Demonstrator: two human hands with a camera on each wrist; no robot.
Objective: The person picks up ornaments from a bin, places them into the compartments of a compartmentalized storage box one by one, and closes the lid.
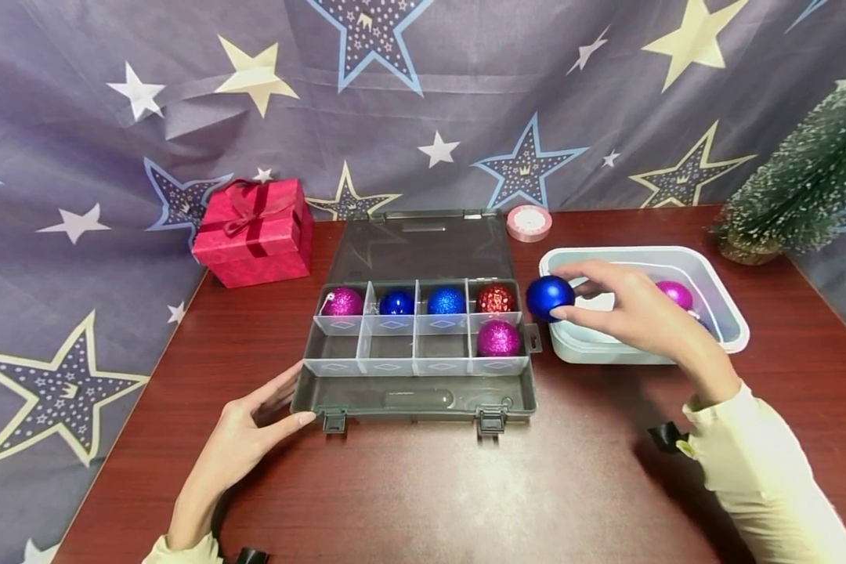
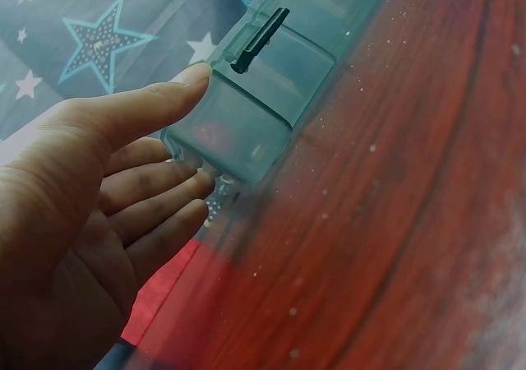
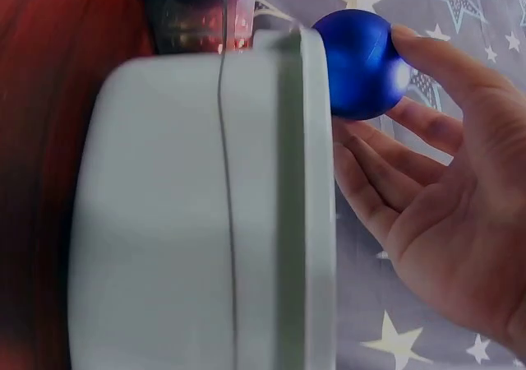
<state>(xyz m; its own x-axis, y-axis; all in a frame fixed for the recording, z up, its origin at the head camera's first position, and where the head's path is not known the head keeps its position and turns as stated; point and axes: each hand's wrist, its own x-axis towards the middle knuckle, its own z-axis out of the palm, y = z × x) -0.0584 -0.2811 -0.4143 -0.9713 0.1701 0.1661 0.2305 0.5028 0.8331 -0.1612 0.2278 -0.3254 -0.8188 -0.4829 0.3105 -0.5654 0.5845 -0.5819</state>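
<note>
My right hand [image 1: 634, 305] pinches a matte blue ball ornament [image 1: 550, 298] between thumb and fingers, over the left rim of the white tub [image 1: 736, 337]. In the right wrist view the ball [image 3: 362, 64] sits at the fingertips beside the tub's rim. An open grey compartment box [image 1: 416, 401] lies to the left, its back row holding pink, dark blue, glittery blue and red balls. A pink glitter ball [image 1: 498, 338] sits front right. My left hand [image 1: 243, 431] rests at the box's front left corner, thumb on the edge, fingers fairly straight [image 2: 156, 185].
Inside the tub lie a pink ball [image 1: 674, 295] and a partly hidden dark one. A red gift box [image 1: 254, 235] stands back left, a pink ribbon roll [image 1: 529, 223] behind the compartment box, and a small frosted tree [image 1: 804, 172] at the back right. A starry cloth hangs behind.
</note>
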